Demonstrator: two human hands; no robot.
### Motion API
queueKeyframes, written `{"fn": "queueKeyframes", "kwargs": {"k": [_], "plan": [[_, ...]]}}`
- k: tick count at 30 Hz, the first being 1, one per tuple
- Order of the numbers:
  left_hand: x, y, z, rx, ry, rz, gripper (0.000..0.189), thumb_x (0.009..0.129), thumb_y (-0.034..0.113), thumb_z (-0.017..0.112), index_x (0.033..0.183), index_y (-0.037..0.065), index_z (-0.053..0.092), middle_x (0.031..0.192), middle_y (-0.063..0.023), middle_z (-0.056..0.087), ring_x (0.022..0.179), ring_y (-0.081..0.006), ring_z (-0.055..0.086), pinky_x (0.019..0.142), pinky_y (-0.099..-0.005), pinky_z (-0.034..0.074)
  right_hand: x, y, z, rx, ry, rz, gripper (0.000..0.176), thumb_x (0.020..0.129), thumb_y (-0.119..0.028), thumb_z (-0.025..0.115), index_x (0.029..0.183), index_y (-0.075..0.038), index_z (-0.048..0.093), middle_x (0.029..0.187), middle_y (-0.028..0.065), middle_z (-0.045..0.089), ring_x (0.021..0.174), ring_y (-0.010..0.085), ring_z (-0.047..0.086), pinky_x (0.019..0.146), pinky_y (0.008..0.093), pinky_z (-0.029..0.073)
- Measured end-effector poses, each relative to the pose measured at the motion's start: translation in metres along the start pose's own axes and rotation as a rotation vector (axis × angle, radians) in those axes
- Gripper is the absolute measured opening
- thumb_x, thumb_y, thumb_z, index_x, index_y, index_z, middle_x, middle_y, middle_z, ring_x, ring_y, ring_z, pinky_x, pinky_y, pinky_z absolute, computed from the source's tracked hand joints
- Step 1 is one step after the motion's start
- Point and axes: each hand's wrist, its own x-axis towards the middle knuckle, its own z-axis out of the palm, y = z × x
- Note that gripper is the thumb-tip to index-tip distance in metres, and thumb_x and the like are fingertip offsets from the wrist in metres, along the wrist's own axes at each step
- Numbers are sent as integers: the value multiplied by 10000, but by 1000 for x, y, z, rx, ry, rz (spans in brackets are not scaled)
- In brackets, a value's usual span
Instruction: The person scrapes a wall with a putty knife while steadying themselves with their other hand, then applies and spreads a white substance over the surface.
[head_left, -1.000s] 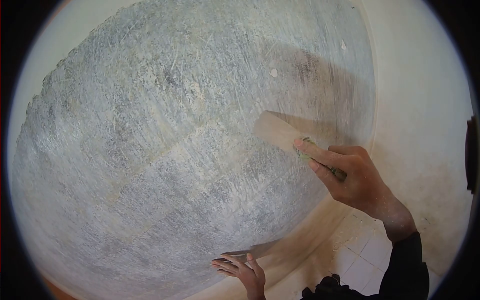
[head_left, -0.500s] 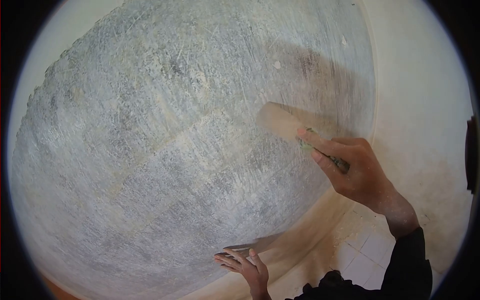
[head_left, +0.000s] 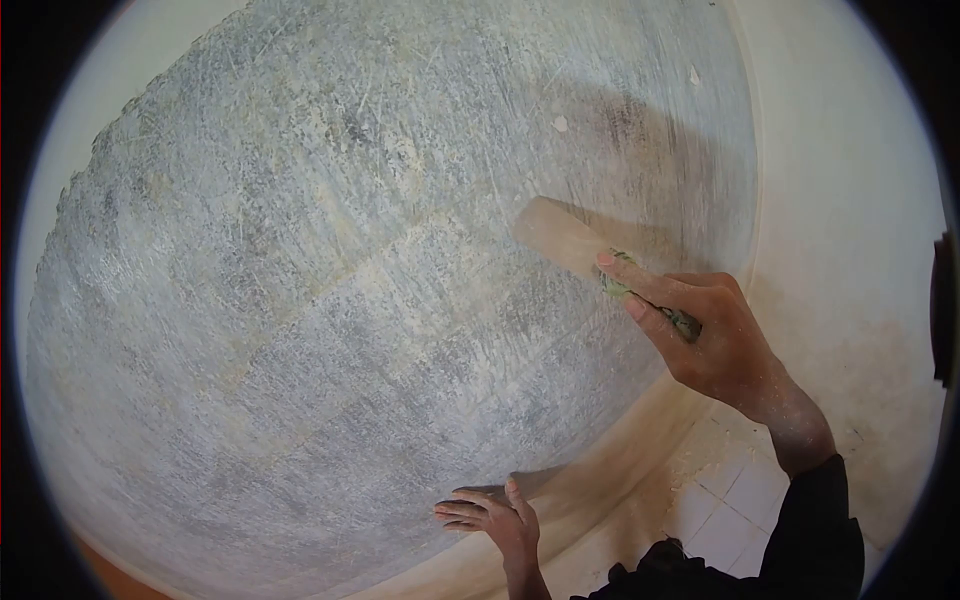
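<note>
Across most of the view stretches a scraped, mottled grey wall (head_left: 330, 300) — pale tiled floor (head_left: 720, 505) below it at right. Against the wall lies the broad blade of a scraper (head_left: 562, 235), its green-marked handle closed in the right hand (head_left: 705, 325), while the left hand (head_left: 500, 518), open with fingers spread, holds nothing — palm toward the wall's lower edge.

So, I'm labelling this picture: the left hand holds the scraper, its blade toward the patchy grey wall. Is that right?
The head view shows the scraper in the right hand, not the left hand; its blade is indeed toward the patchy grey wall.
</note>
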Motion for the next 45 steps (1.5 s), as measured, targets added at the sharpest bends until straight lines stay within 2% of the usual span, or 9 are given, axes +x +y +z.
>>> {"fn": "queueKeyframes", "kwargs": {"k": [11, 14, 21, 24, 26, 31, 35, 41, 45], "plan": [[3, -7, 17, 65, 47, -19, 1022, 1000, 591, 377, 1480, -117, -183, 1449, -476, -279, 1357, -624, -292, 1024, -762, -138, 4, -4, -4, -14, -21, -47, 422, 946, -48, 600, 1367, -87, 596, 601, 118, 511, 516, 166, 468, 544, 306, 404], [2, -12, 17, 76, 59, -2, 1031, 998, 596, 378, 1477, -109, -202, 1448, -475, -284, 1349, -634, -296, 1018, -770, -135, -2, 3, 2, 34, -23, 4, 377, 948, -106, 617, 1325, -101, 624, 587, 133, 554, 491, 227, 537, 514, 352, 416], [3, -15, 24, 98, 80, 24, 1043, 994, 601, 386, 1475, -86, -235, 1442, -470, -303, 1346, -637, -297, 1017, -766, -148, 0, -1, 1, 39, 2, -43, 388, 947, -98, 614, 1335, -96, 616, 604, 146, 569, 496, 232, 541, 529, 347, 434], [3, -17, 26, 92, 88, 23, 1053, 989, 611, 392, 1479, -80, -233, 1445, -465, -304, 1348, -635, -296, 1015, -763, -157, 4, -3, 1, 77, -38, 20, 405, 941, -39, 604, 1344, -70, 612, 628, 124, 550, 545, 167, 523, 550, 299, 417], [2, -16, 26, 110, 91, 10, 1050, 988, 614, 379, 1473, -104, -215, 1453, -462, -298, 1362, -612, -298, 1032, -747, -154, 15, -7, 4, -2, 26, -111, 411, 936, -36, 609, 1346, -73, 611, 632, 125, 558, 533, 173, 522, 548, 304, 420], [3, -24, 32, 171, 104, 27, 1052, 986, 619, 371, 1471, -120, -200, 1464, -452, -292, 1374, -587, -308, 1048, -731, -150, 7, -10, 5, 19, -40, -36, 417, 934, -40, 614, 1349, -82, 609, 642, 131, 566, 539, 172, 527, 551, 310, 423], [3, -26, 36, 153, 164, 90, 1054, 978, 636, 390, 1497, -49, -222, 1458, -456, -295, 1359, -629, -284, 1015, -769, -150, 15, -15, 8, -41, 17, -107, 424, 933, -39, 613, 1354, -89, 606, 637, 131, 562, 543, 171, 521, 556, 313, 422], [3, -27, 35, 144, 179, 91, 1038, 984, 620, 398, 1506, -50, -197, 1463, -449, -295, 1366, -622, -281, 1016, -770, -147, -2, -19, 4, 1, -87, 70, 424, 934, -40, 613, 1356, -90, 606, 606, 108, 521, 525, 164, 476, 544, 317, 401], [3, -27, 35, 170, 194, 116, 1040, 983, 612, 410, 1505, -63, -184, 1459, -459, -290, 1361, -628, -282, 1014, -772, -144, 7, -19, 7, 43, 30, -75, 421, 938, -41, 613, 1356, -89, 606, 588, 91, 474, 518, 149, 448, 539, 314, 386]]}}
